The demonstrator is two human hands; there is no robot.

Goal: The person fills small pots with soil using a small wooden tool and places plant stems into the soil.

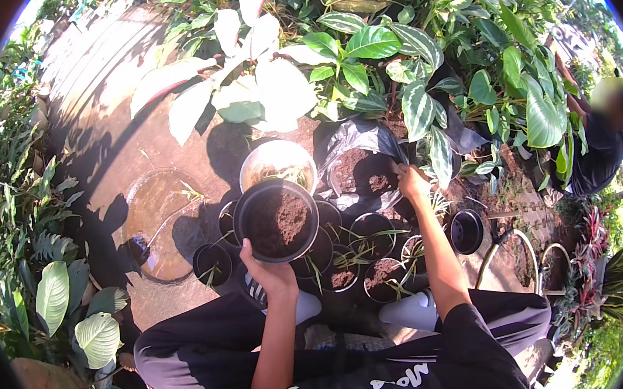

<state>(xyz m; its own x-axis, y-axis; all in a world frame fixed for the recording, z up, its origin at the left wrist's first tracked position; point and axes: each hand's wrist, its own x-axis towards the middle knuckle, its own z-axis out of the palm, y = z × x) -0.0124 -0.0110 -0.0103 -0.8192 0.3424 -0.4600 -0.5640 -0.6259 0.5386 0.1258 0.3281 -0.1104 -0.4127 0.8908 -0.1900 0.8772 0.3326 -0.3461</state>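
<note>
My left hand grips a black pot from its lower-left side, with loose dark soil inside. My right hand has its fingers closed at the right edge of an open black plastic bag that contains soil; what they grip I cannot make out. Behind the held pot is a white container with plant bits in it. Several small black pots with soil and thin seedlings stand close together below, in front of my crossed legs.
Leafy plants crowd the back and left. A round shallow tray lies left of the pots. An empty black pot and curved hoses are at right. Another person in dark clothing is at far right among the leaves.
</note>
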